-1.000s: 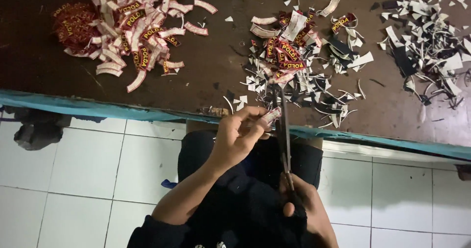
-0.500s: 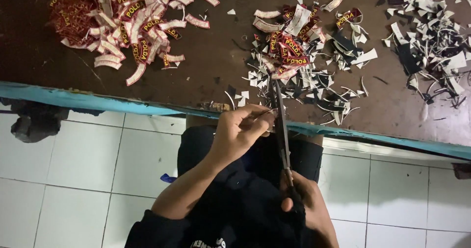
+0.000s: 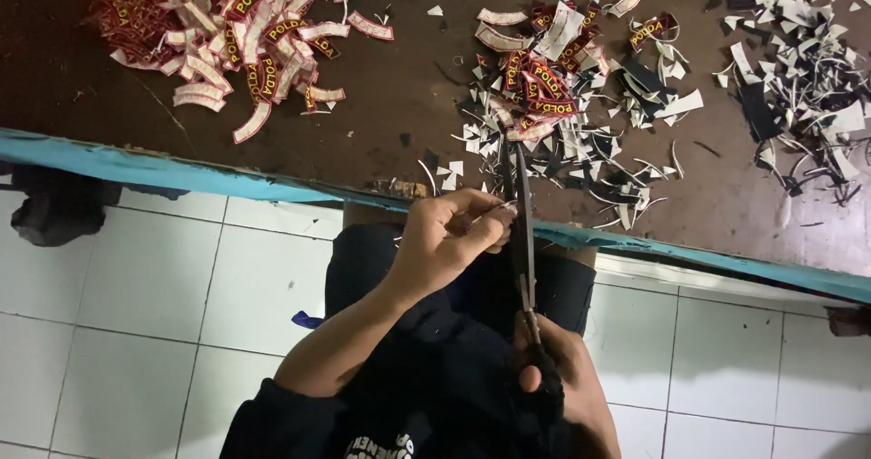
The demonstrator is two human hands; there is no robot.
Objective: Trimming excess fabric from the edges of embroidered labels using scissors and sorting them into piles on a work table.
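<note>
Small piece (image 3: 494,212) pinched in my left hand (image 3: 451,239) is mostly hidden by fingers. Scissor handles (image 3: 537,388) are buried in my right hand (image 3: 567,391); the bottom edge cuts off that wrist.

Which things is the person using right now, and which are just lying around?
In use: scissors in the right hand; small patch piece in the left hand.
Lying about: curved patch pile, middle patch pile, scrap trimmings, dark bundle on floor.

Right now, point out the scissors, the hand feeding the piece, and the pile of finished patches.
scissors (image 3: 522,232), head view, on the long blades.
left hand (image 3: 449,237), head view, on the back of the hand.
pile of curved patches (image 3: 240,37), head view, middle of the heap at upper left.
</note>
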